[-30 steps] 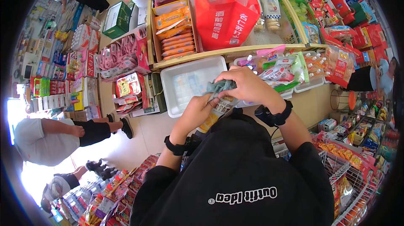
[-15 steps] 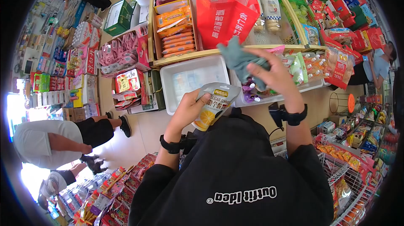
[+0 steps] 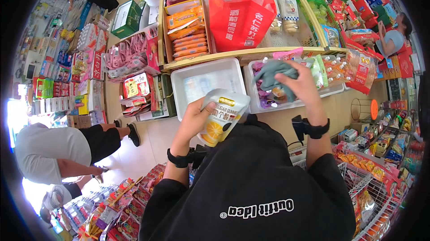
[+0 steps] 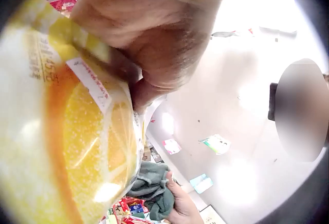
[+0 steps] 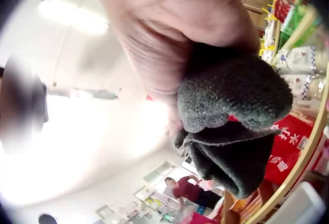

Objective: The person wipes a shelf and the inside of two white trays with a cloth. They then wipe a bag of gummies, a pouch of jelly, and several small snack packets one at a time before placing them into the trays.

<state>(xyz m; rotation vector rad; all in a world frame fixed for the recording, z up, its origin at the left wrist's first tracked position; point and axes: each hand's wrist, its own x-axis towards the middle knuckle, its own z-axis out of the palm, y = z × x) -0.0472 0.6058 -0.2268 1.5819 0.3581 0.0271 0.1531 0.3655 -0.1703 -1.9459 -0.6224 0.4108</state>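
My left hand (image 3: 191, 122) pinches a silver and white pouch of gummy candy (image 3: 221, 117) by its side, with an orange slice printed on its lower part. In the left wrist view the printed face of the pouch (image 4: 97, 136) fills the left side. A grey-green cloth (image 3: 274, 76) is bunched in my right hand (image 3: 305, 84), above a white tray (image 3: 291, 105) of small packaged goods. The right wrist view has the terry cloth (image 5: 234, 95) hanging in folds below the palm. Left of that tray, a white plastic tub (image 3: 177, 89) stands beyond the pouch.
Behind the trays, a wooden-edged shelf (image 3: 251, 53) carries a red bag (image 3: 237, 17) and a box of orange packets (image 3: 188, 46). Boxes of pink packets (image 3: 127, 59) stand at the left. A wire cart (image 3: 358, 182) is at the lower right. People stand at both sides.
My right hand has drawn the cloth away from the pouch, out and to the right over the goods tray. The pouch stays in my left hand, its front now turned up to view.
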